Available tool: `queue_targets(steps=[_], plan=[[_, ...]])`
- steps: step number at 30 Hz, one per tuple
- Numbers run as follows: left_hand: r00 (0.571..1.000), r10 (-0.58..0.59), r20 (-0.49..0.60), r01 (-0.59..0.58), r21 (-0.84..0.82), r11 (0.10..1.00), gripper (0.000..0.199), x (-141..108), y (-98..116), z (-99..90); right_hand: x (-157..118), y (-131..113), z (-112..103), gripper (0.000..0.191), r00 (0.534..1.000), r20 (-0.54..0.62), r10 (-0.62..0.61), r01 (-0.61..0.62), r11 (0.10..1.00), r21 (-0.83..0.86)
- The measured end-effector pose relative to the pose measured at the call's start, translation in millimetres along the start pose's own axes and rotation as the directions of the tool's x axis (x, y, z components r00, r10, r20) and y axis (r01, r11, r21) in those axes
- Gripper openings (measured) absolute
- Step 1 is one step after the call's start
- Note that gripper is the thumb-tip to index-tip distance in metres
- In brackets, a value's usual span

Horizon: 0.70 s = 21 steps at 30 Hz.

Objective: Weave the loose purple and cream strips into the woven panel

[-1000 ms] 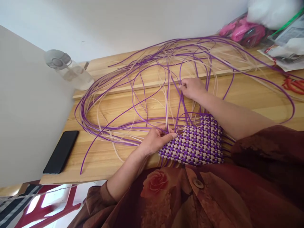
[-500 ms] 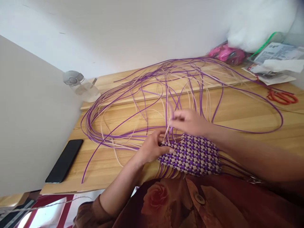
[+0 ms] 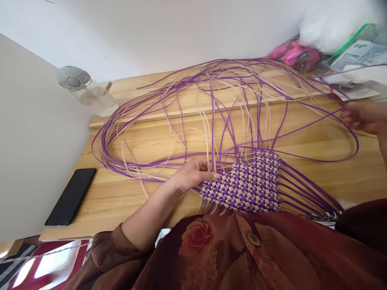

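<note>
A woven piece [image 3: 242, 187] in a purple and beige checkered knot pattern lies at the table's front edge, against my shirt. My left hand [image 3: 193, 174] grips its upper left edge, thumb on top and fingers curled behind among upright strands. Far to the right, my right hand [image 3: 361, 117] has its fingers curled at the end of a purple cord [image 3: 305, 125], which stretches taut back to the weave. Loose purple and beige cords [image 3: 105, 141] sweep in a big loop over the tabletop. More purple cords [image 3: 305, 195] run from the weave's right side to metal rings or clips.
A black phone [image 3: 71, 197] lies at the left. A clear bottle with a grey lid [image 3: 87, 90] stands at the back left. Pink bundles in plastic [image 3: 296, 54], white stuffing [image 3: 332, 26] and papers [image 3: 359, 56] fill the back right. A wooden strip [image 3: 157, 117] crosses the table.
My right hand has moved from above the weave to the far right, drawing a purple cord along. It now covers the place where red-handled scissors lay. My left hand still grips the weave.
</note>
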<state>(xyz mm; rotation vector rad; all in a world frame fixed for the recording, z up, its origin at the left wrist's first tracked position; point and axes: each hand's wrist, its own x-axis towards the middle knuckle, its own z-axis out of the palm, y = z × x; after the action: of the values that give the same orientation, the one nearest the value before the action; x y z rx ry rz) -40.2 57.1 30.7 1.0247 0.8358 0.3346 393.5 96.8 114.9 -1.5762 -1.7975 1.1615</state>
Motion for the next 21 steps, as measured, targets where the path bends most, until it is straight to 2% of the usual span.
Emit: queue_targets(steps=[2,3,5,6,7,8,9,10,11,12,13,15,18,21], plan=[[1.000,0.009,-0.019,-0.009,-0.021,1.000,0.037,2.2,-3.9,0.0,3.1,2.6,14.2,0.036,0.986,-0.062,-0.154,0.148,0.984,-0.102],[0.999,0.016,-0.030,-0.016,-0.026,1.000,0.036,3.0,-5.8,0.0,4.3,-1.4,24.2,0.028,0.961,-0.141,-0.239,0.214,0.962,-0.171],[0.999,0.023,-0.035,-0.024,-0.031,0.999,0.036,3.9,-8.7,-0.2,4.1,-20.8,56.0,0.016,0.867,-0.343,-0.361,0.259,0.916,-0.307],[0.999,0.022,-0.027,-0.023,-0.028,0.999,0.036,3.8,-9.7,-0.5,2.6,-35.0,78.7,0.011,0.790,-0.457,-0.409,0.247,0.894,-0.373],[1.000,0.024,-0.016,-0.024,-0.020,1.000,0.035,3.6,-10.5,-0.8,0.6,-50.5,105.1,0.011,0.752,-0.487,-0.443,0.229,0.870,-0.437],[0.999,0.032,-0.003,-0.032,-0.009,0.999,0.035,3.3,-11.3,-1.3,-1.4,-65.4,133.6,0.016,0.769,-0.405,-0.494,0.282,0.832,-0.478],[0.999,0.051,0.007,-0.051,0.004,0.999,0.034,3.0,-12.2,-1.8,-2.9,-78.2,162.2,0.021,0.799,-0.237,-0.553,0.404,0.785,-0.470],[0.997,0.080,0.008,-0.080,0.019,0.997,0.033,2.8,-13.2,-2.3,-3.6,-87.4,188.7,0.026,0.796,-0.021,-0.605,0.539,0.724,-0.431],[0.993,0.118,0.000,-0.118,0.031,0.993,0.033,2.7,-14.4,-2.7,-3.2,-92.4,210.9,0.029,0.754,0.119,-0.647,0.637,0.674,-0.374],[0.988,0.152,-0.011,-0.151,0.036,0.988,0.032,2.8,-15.7,-2.9,-1.8,-93.1,227.7,0.029,0.726,0.168,-0.667,0.677,0.653,-0.339],[0.985,0.174,-0.020,-0.173,0.031,0.984,0.032,3.1,-16.9,-2.9,0.4,-90.1,238.7,0.026,0.729,0.180,-0.660,0.677,0.656,-0.334],[0.981,0.188,-0.040,-0.188,0.001,0.982,0.033,4.0,-18.7,-2.2,6.4,-77.7,245.2,0.020,0.785,0.117,-0.608,0.604,0.710,-0.362],[0.977,0.202,-0.070,-0.205,-0.034,0.978,0.034,5.7,-19.7,-1.2,15.3,-61.2,237.9,0.012,0.859,0.060,-0.509,0.495,0.794,-0.352],[0.974,0.206,-0.089,-0.209,-0.018,0.978,0.034,6.7,-19.2,-1.9,20.2,-58.9,236.8,0.015,0.883,0.061,-0.466,0.459,0.827,-0.325]])
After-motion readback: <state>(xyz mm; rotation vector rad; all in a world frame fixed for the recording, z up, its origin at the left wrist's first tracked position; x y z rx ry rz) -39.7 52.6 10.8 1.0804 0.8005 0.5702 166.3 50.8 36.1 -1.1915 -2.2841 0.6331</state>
